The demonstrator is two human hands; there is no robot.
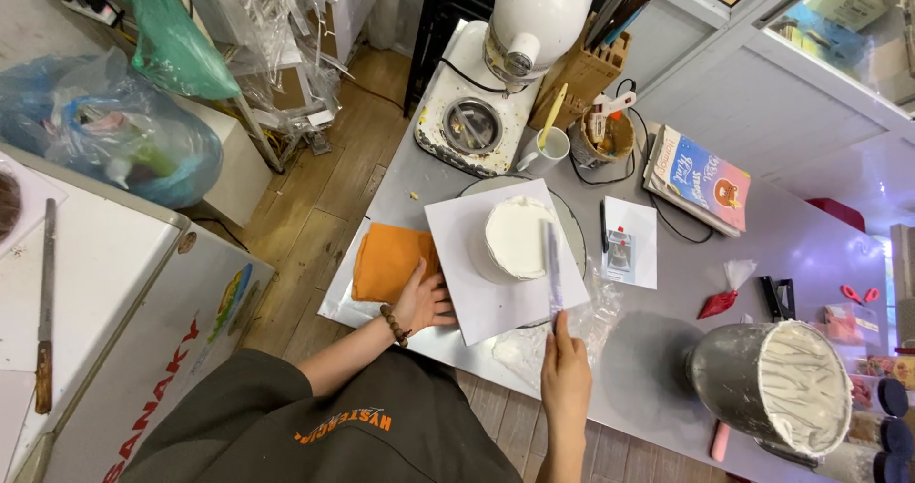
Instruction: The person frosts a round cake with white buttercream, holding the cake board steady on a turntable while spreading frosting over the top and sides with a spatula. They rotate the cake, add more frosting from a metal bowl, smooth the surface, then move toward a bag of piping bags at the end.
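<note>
Even, bright indoor light falls from above, with soft shadows on the grey desk (686,283), notably beside the steel bowl (772,388). The wide lens bends straight lines near the edges. Focus stays sharp at centre; the corners smear slightly.

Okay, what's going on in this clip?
A person is icing a small white cake that sits on a square white board. The right hand holds a long spatula against the cake's side, while the left hand rests on the board's edge beside an orange cloth. A metal mixing bowl smeared with cream stands to the right.
</note>
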